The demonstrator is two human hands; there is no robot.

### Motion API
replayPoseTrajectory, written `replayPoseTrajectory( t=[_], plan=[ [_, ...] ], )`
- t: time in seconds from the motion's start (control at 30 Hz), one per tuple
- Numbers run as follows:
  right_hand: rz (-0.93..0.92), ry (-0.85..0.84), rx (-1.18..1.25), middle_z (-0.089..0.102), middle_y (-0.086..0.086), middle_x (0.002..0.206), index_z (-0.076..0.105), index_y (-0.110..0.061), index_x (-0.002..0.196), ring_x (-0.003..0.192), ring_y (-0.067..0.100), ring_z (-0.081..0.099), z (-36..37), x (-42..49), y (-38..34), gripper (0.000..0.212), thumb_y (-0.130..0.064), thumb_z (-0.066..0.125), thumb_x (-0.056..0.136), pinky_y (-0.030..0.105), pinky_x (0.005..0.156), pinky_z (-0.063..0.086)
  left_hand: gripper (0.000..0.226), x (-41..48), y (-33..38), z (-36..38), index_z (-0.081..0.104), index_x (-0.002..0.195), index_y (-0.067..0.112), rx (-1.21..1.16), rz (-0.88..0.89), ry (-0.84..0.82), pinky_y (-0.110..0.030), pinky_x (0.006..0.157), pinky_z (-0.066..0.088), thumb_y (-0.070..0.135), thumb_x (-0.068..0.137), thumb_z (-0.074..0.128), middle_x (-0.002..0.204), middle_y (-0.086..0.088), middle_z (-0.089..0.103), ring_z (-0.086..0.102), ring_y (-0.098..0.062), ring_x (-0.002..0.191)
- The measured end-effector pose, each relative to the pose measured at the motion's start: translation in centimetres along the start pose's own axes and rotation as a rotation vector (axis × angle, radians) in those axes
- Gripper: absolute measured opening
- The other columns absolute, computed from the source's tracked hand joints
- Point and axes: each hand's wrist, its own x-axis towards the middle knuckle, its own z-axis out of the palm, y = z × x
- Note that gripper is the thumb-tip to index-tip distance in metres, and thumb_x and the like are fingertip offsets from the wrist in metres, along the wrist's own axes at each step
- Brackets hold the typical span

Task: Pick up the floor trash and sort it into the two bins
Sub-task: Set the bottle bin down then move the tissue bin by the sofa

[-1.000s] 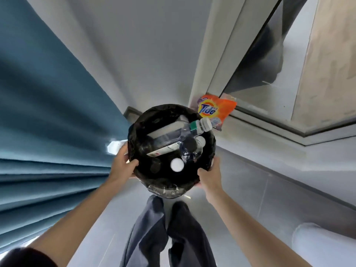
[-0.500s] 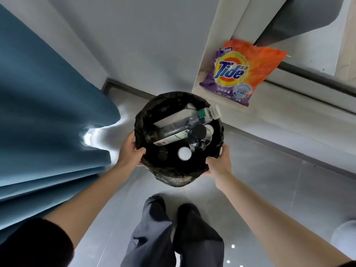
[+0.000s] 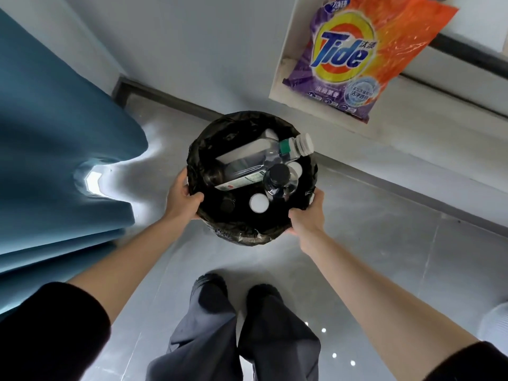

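Grey floor point(image 3: 384, 243), both hands gripping black-lined bin point(image 3: 220, 127), plastic bottles point(image 3: 247, 163) inside

bin point(image 3: 220, 127) mouth at frame centre crowded: clear bottle point(image 3: 255, 163) lies across it, dark-capped bottle point(image 3: 280, 180) upright at right, white cap point(image 3: 259, 203) low. blue curtain point(image 3: 55, 149) blocks the left side. detergent bag point(image 3: 357, 59) overhangs the ledge upper right. bare grey floor point(image 3: 384, 243) open at right and lower centre, beside the shoes point(image 3: 210, 287).
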Motion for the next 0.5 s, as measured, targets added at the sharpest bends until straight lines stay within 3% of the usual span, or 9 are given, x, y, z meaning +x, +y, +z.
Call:
replayPoseTrajectory(
  t=[0.1, 0.2, 0.27, 0.33, 0.4, 0.5],
  plan=[
    [-0.031, -0.025, -0.020, 0.053, 0.001, 0.110, 0.029, -0.043, 0.128, 0.099, 0.031, 0.059, 0.2, 0.1, 0.2, 0.065, 0.003, 0.038, 0.084, 0.052, 0.081, 0.056, 0.075, 0.5, -0.5, -0.2, 0.034, 0.140, 0.034, 0.024, 0.042, -0.019, -0.033, 0.059, 0.060, -0.013, 0.082, 0.042, 0.116, -0.009, 0.062, 0.064, -0.025, 0.098],
    [0.003, -0.091, -0.012, 0.047, -0.002, 0.123, 0.022, -0.041, 0.138, 0.106, 0.027, 0.054, -0.3, -0.5, 0.2, 0.067, 0.001, 0.040, 0.089, 0.043, 0.076, 0.058, 0.075, 0.0, -0.2, -0.6, 0.029, 0.142, 0.037, 0.067, 0.034, -0.070, -0.039, 0.068, 0.060, -0.007, 0.085, 0.050, 0.134, -0.004, 0.051, 0.056, -0.025, 0.118],
    [0.063, -0.105, -0.023, 0.046, -0.001, 0.130, 0.018, -0.038, 0.143, 0.108, 0.025, 0.052, -1.0, -1.8, -0.4, 0.067, -0.005, 0.046, 0.091, 0.039, 0.072, 0.057, 0.078, -1.2, 0.7, -1.1, 0.018, 0.146, 0.039, 0.119, -0.028, -0.070, -0.043, 0.084, 0.055, 0.007, 0.088, 0.059, 0.150, 0.004, 0.031, 0.038, -0.018, 0.135],
    [0.108, -0.080, -0.060, 0.044, 0.003, 0.138, 0.014, -0.033, 0.147, 0.104, 0.021, 0.049, -2.0, -3.7, -1.3, 0.070, -0.008, 0.049, 0.091, 0.039, 0.076, 0.055, 0.080, -2.9, 2.0, -1.7, 0.009, 0.149, 0.035, 0.226, -0.076, -0.038, -0.042, 0.106, 0.039, 0.021, 0.089, 0.060, 0.156, 0.005, 0.017, 0.026, -0.016, 0.141],
    [0.124, -0.059, -0.111, 0.040, 0.005, 0.142, 0.015, -0.029, 0.148, 0.101, 0.019, 0.044, -3.2, -5.9, -2.5, 0.069, -0.008, 0.049, 0.092, 0.039, 0.081, 0.055, 0.077, -5.0, 3.5, -2.5, 0.008, 0.150, 0.031, 0.269, -0.085, -0.014, -0.035, 0.114, 0.026, 0.024, 0.091, 0.057, 0.157, 0.001, 0.019, 0.024, -0.017, 0.142],
    [0.103, -0.080, -0.187, 0.045, 0.007, 0.133, 0.021, -0.026, 0.146, 0.099, 0.019, 0.043, -5.1, -9.3, -4.6, 0.063, -0.013, 0.051, 0.092, 0.038, 0.081, 0.054, 0.071, -8.5, 6.9, -3.3, 0.013, 0.149, 0.032, 0.213, -0.109, -0.046, -0.035, 0.110, 0.033, 0.021, 0.091, 0.053, 0.147, -0.006, 0.038, 0.043, -0.019, 0.130]
  ],
)
